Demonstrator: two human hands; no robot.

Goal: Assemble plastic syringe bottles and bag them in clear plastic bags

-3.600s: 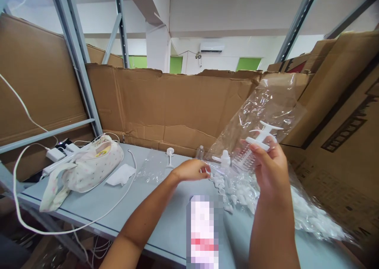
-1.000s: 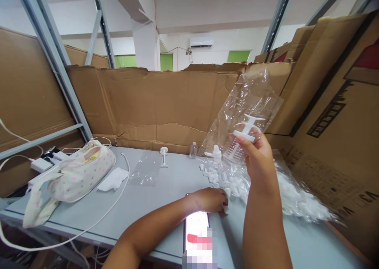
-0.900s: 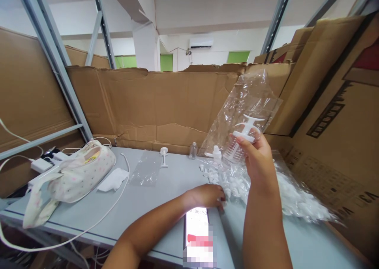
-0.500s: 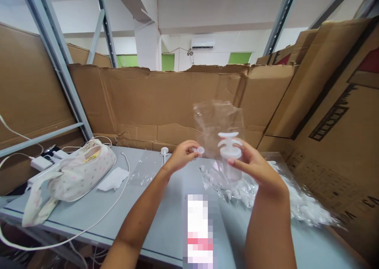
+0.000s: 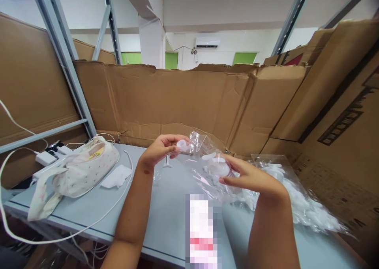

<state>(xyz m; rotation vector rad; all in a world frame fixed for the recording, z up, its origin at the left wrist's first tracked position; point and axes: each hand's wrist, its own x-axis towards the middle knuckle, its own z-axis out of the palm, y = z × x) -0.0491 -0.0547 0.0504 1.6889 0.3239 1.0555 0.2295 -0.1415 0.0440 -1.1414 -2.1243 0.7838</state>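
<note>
My left hand (image 5: pixel 160 148) pinches a small white round plastic piece (image 5: pixel 181 144) beside the mouth of a clear plastic bag (image 5: pixel 203 142). My right hand (image 5: pixel 248 173) grips a white plastic press with a round cap and a winged handle (image 5: pixel 219 167), which lies tilted inside that bag, its handle pointing left. The bag's film covers part of the press, so its lower body is hard to make out. Beyond my left wrist, a white T-shaped plastic piece (image 5: pixel 167 163) lies on the grey table (image 5: pixel 168 210).
Clear bags of white plastic parts (image 5: pixel 308 198) spread along the right side. On the left sit a patterned cloth pouch (image 5: pixel 85 170), a white tissue (image 5: pixel 117 176), a white cable (image 5: pixel 97 221) and a power strip (image 5: pixel 47 170). Cardboard walls (image 5: pixel 177 99) enclose the table. A blurred patch covers the front middle.
The press has tipped from upright to lying leftward and come lower. The bag's open end has swung down to the left, next to the small piece in my left hand, which has moved slightly left.
</note>
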